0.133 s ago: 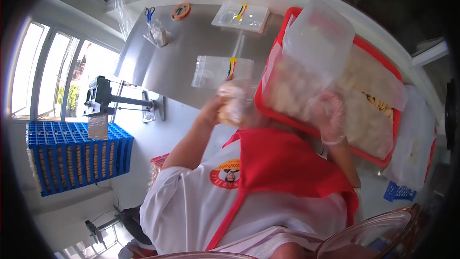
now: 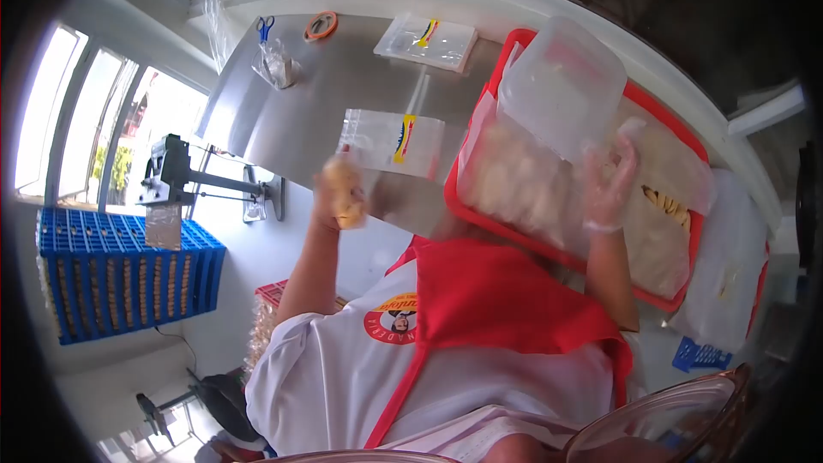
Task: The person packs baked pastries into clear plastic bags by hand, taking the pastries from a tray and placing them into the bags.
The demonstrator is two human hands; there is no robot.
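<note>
My left hand [image 2: 324, 199], closed, grips a plastic pack of tan baked pieces [image 2: 347, 195] above the table's near edge, smeared by motion. Just beyond it lies a flat clear plastic bag [image 2: 364, 141] with a yellow, red and blue label. My right hand [image 2: 610, 184] wears a thin clear glove. Its fingers are apart and nothing shows in them. It is over a red tray [image 2: 454, 193] lined with pale sheets, close to a translucent plastic tub [image 2: 561, 86] sitting on the tray. A row of tan pieces [image 2: 667, 206] shows between the sheets.
On the steel table [image 2: 334, 69] are a stack of labelled bags [image 2: 426, 41], an orange tape roll [image 2: 321, 26] and blue-handled scissors [image 2: 265, 27] in a holder. To the left stand a sealing machine [image 2: 167, 171] and blue crates [image 2: 129, 274]. A covered tray [image 2: 729, 249] lies right.
My left hand has moved left with the pack, away from my body's middle. My right hand has opened its fingers and shifted slightly forward over the tray.
</note>
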